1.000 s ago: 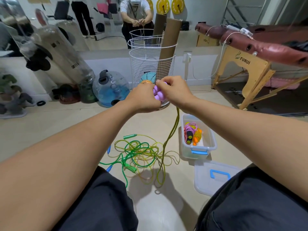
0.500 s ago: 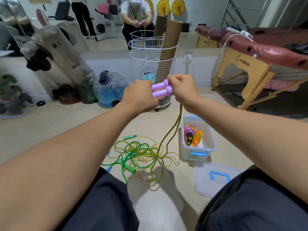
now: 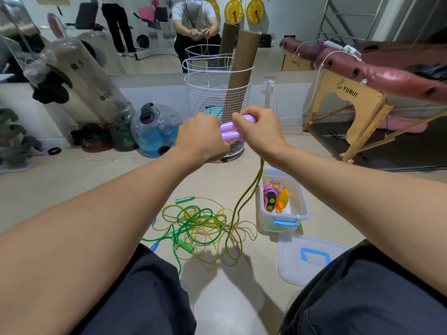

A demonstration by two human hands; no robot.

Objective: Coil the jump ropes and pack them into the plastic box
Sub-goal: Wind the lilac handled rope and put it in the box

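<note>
Purple jump-rope handles [image 3: 235, 130] sit side by side, gripped by left hand [image 3: 202, 137] and right hand [image 3: 260, 132], fingers seemingly curled round.

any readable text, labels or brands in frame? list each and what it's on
"FURUI", with a small leaf logo: wooden end panel of the massage table.
"10": label on the clear cylinder at left.
Other labels on that cylinder: too blurred to read.
Scale marks on the blue water jug: too small.
Mirrored print on the cardboard box: unreadable.
</note>
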